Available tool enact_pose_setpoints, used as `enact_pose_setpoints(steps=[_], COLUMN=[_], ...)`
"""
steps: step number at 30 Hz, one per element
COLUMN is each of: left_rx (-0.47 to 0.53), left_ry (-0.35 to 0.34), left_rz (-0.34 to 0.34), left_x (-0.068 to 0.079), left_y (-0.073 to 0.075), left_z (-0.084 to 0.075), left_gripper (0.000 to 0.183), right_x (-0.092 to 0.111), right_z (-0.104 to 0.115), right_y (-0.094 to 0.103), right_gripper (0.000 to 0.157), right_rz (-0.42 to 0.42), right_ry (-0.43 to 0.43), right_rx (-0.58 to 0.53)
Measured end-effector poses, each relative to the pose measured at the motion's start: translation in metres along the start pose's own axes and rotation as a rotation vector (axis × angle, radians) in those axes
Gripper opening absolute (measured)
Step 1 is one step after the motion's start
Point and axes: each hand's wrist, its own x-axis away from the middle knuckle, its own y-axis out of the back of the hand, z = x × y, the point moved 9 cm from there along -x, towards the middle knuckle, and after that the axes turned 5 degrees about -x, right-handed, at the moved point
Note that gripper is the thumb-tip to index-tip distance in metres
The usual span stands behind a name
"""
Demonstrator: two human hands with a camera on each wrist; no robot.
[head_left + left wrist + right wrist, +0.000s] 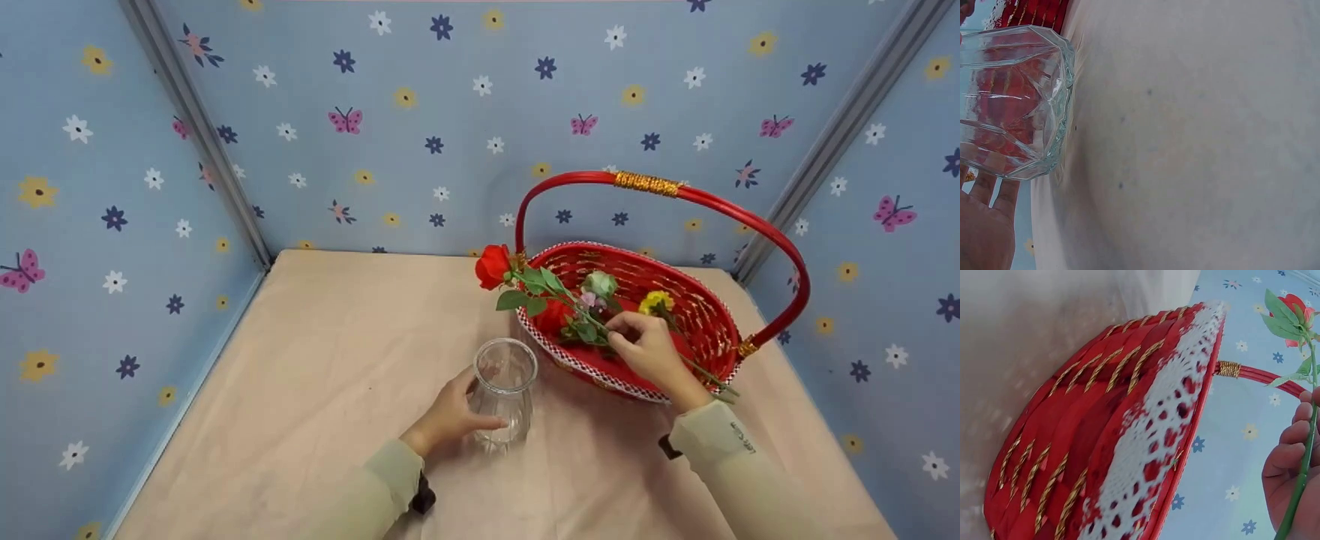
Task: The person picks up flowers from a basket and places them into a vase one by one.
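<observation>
My left hand (448, 412) holds a clear glass vase (504, 401) around its side, thumb in front and fingers behind. In the left wrist view, the vase's faceted base (1064, 112) shows with the fingers (1007, 197) against the glass. Over the basket, my right hand (646, 351) pinches the green stem of a red rose (493, 267). The bloom points left, past the basket's rim, and the leafy stem (1304, 467) runs through the fingers. Inside the red woven basket (705, 300) lie a yellow flower (657, 302), a pale green flower (600, 283) and another red bloom (552, 318).
The basket's tall red handle (776, 232) arches above it, wrapped with gold. A white lace edge (1154, 433) lines its rim. Cream cloth (337, 352) covers the table, and flower-patterned panels (450, 112) stand at the back and both sides.
</observation>
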Motion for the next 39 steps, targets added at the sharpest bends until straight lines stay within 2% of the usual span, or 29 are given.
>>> enact_pose_setpoints(steps=[4,12,17,25,32,39], left_rx=[0.000,0.002,-0.002,0.016,0.017,0.035], left_ry=[0.004,0.012,0.009,0.017,0.044,0.036], left_rz=[-0.001,-0.003,-0.006,-0.005,0.008,0.004], left_x=[0.000,0.001,0.001,0.000,0.002,0.001], left_y=[0.000,0.000,0.000,0.000,-0.001,-0.001], left_z=[0.002,0.003,0.002,0.002,0.001,0.001], left_gripper=[0.092,0.092,0.095,0.092,0.093,0.095], right_x=[-0.002,0.000,-0.002,-0.002,-0.001,-0.005], right_z=[0.005,0.040,0.040,0.010,0.012,0.022], right_y=[-0.006,-0.017,-0.026,-0.042,-0.048,-0.050], right_gripper=[0.010,0.010,0.012,0.017,0.036,0.034], right_rz=[0.034,0.143,0.192,0.242,0.254,0.242], right_ry=[-0.040,-0.136,-0.196,-0.310,-0.388,-0.436], right_rx=[-0.025,-0.180,-0.281,-0.411,-0.579,-0.678])
